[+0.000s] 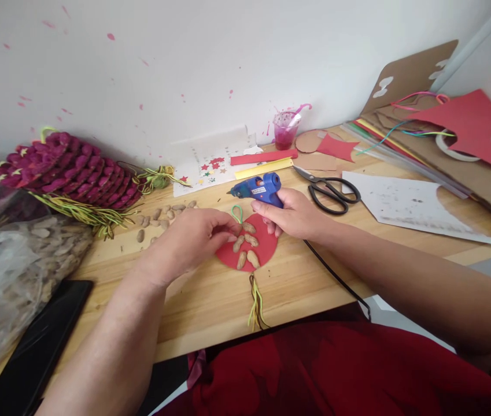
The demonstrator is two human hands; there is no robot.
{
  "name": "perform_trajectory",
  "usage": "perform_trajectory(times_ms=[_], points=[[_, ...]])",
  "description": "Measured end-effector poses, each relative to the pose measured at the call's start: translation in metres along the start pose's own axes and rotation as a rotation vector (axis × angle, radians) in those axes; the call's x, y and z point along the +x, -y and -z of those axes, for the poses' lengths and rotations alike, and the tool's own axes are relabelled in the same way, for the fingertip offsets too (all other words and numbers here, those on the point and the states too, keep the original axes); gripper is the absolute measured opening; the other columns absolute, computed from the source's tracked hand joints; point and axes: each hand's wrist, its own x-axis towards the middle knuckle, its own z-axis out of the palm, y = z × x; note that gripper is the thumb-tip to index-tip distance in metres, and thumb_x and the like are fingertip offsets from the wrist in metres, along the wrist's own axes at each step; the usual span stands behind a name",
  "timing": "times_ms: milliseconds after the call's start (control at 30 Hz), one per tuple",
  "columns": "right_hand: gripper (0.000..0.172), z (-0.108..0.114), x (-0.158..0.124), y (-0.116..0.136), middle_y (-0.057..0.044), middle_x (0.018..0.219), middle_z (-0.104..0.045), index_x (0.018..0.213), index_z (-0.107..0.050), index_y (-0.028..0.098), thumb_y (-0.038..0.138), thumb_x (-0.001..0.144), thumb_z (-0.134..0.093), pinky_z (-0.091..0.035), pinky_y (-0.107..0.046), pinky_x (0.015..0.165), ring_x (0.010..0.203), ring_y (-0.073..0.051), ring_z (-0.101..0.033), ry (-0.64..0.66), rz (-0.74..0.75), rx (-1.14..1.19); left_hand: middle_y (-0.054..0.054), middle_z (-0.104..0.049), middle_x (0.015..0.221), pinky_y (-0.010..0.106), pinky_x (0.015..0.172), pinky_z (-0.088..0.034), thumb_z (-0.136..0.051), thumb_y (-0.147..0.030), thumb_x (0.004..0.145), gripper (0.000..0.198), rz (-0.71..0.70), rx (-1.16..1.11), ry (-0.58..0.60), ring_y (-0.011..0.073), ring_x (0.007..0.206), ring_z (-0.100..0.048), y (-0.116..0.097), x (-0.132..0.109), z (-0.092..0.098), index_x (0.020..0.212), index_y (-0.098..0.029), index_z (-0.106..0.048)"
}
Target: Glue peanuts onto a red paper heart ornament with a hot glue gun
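A red paper disc (266,248) lies on the wooden table, with several peanuts (252,258) on it, a green loop (237,214) at its top and a yellow and brown tassel (256,303) below. My right hand (286,215) is wrapped round a blue glue gun (257,189), whose nozzle points left above the disc. At the disc's upper left, my left hand (210,234) has its fingers pinched together beside the peanuts; what they hold, if anything, is hidden.
Loose peanuts (157,214) lie behind my left hand. Black scissors (334,193) and a white sheet (414,205) are at the right. Leftward are a purple cone-shaped craft (74,170), a bag of peanuts (24,277) and a black phone (37,346). A cup (285,130) stands behind.
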Motion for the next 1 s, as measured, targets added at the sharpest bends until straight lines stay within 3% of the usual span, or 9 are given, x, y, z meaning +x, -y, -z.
perform_trajectory(times_ms=[167,267,333,400,500,600,733,867,1000], points=[[0.043,0.002,0.000,-0.001,0.000,0.054,-0.065,0.072,-0.059,0.021,0.055,0.096,-0.065,-0.049,-0.026,0.051,0.049,-0.015,-0.063,-0.034,0.065,-0.021,0.003,-0.077,0.078,0.028,0.067,-0.047,-0.058,-0.045,0.095,0.033,-0.016,-0.083,-0.125,0.0169,0.069,-0.064,-0.001,-0.001,-0.001,0.087,-0.023,-0.081],[0.039,0.003,-0.005,0.004,0.001,0.058,-0.064,0.077,-0.061,0.021,0.055,0.094,-0.064,-0.049,-0.027,0.055,0.052,-0.015,-0.062,-0.120,0.108,-0.022,0.005,-0.081,0.088,0.029,0.069,-0.052,-0.059,-0.051,0.094,0.036,-0.024,-0.183,-0.162,0.0188,0.073,-0.068,-0.008,0.001,-0.008,0.095,-0.024,-0.083],[0.025,0.002,-0.009,0.009,-0.001,0.077,-0.073,0.090,-0.067,0.020,0.045,0.091,-0.068,-0.054,-0.029,0.069,0.071,-0.017,-0.069,-0.224,0.212,-0.085,0.006,-0.083,0.102,0.032,0.077,-0.058,-0.067,-0.052,0.089,0.037,-0.015,-0.319,-0.212,0.0228,0.084,-0.074,-0.011,0.003,-0.016,0.108,-0.025,-0.083],[0.031,0.001,-0.014,0.013,-0.004,0.098,-0.078,0.113,-0.068,0.020,0.036,0.086,-0.070,-0.056,-0.032,0.080,0.088,-0.021,-0.073,-0.280,0.273,-0.138,0.006,-0.083,0.109,0.035,0.084,-0.062,-0.072,-0.056,0.084,0.044,0.016,-0.456,-0.243,0.0262,0.090,-0.077,-0.013,0.006,-0.024,0.114,-0.027,-0.083],[0.063,-0.003,-0.022,0.017,-0.008,0.105,-0.078,0.146,-0.051,0.020,0.026,0.085,-0.065,-0.058,-0.037,0.084,0.091,-0.025,-0.074,-0.232,0.333,-0.226,0.004,-0.083,0.104,0.038,0.081,-0.066,-0.082,-0.060,0.075,0.050,0.025,-0.627,-0.221,0.0304,0.094,-0.078,-0.011,0.008,-0.034,0.115,-0.031,-0.082],[0.078,-0.008,-0.030,0.022,-0.019,0.139,-0.067,0.158,-0.034,0.016,0.028,0.086,-0.062,-0.055,-0.046,0.100,0.120,-0.031,-0.069,-0.242,0.475,-0.324,0.002,-0.083,0.102,0.038,0.081,-0.068,-0.087,-0.059,0.071,0.042,0.064,-0.742,-0.250,0.0303,0.097,-0.078,-0.011,0.005,-0.042,0.103,-0.033,-0.084],[0.088,-0.017,-0.041,0.030,-0.028,0.152,-0.054,0.164,-0.013,0.006,0.025,0.089,-0.055,-0.046,-0.052,0.115,0.138,-0.035,-0.056,-0.265,0.595,-0.448,0.000,-0.081,0.105,0.034,0.078,-0.067,-0.087,-0.058,0.074,0.039,0.088,-0.948,-0.283,0.0266,0.098,-0.076,-0.016,0.002,-0.054,0.102,-0.033,-0.080],[0.098,-0.027,-0.051,0.030,-0.027,0.155,-0.050,0.166,0.008,0.008,0.020,0.089,-0.051,-0.043,-0.053,0.117,0.135,-0.034,-0.055,-0.261,0.650,-0.587,-0.003,-0.075,0.078,0.027,0.054,-0.060,-0.088,-0.053,0.074,0.029,0.124,-1.150,-0.273,0.0194,0.066,-0.070,-0.024,-0.001,-0.064,0.082,-0.028,-0.074],[0.094,-0.031,-0.062,0.024,-0.028,0.156,-0.049,0.167,0.008,0.006,0.030,0.096,-0.048,-0.043,-0.055,0.115,0.140,-0.037,-0.050,-0.262,0.637,-0.693,-0.003,-0.079,0.088,0.027,0.059,-0.062,-0.093,-0.047,0.070,0.031,0.258,-1.263,-0.365,0.0194,0.073,-0.073,-0.032,-0.007,-0.072,0.089,-0.028,-0.076]])
